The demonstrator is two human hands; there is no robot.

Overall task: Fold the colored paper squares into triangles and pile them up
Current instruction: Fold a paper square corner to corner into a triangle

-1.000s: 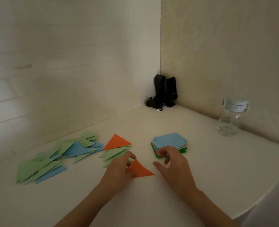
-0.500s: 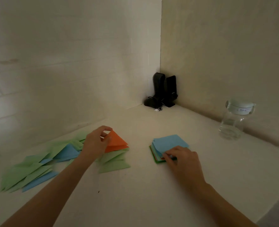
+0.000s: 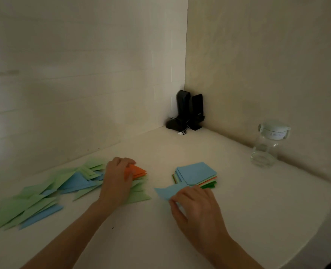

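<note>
My left hand [image 3: 118, 181] lies flat over the orange triangles [image 3: 136, 171] that top a small pile of green triangles [image 3: 139, 197]. My right hand [image 3: 195, 206] pinches a blue paper square [image 3: 167, 192] and holds it just left of the stack of unfolded squares [image 3: 196, 174], whose top sheet is blue. Part of the held sheet is hidden under my fingers. A wide spread of green and blue folded triangles [image 3: 44, 195] covers the table at the left.
A clear jar with a pale lid [image 3: 267, 144] stands at the right by the wall. Black speakers with a cable [image 3: 188, 111] sit in the far corner. The white table's edge [image 3: 316, 230] curves away at the right.
My left hand carried the orange triangle onto the pile and now presses it flat. My right hand drew a blue square off the stack toward me.
</note>
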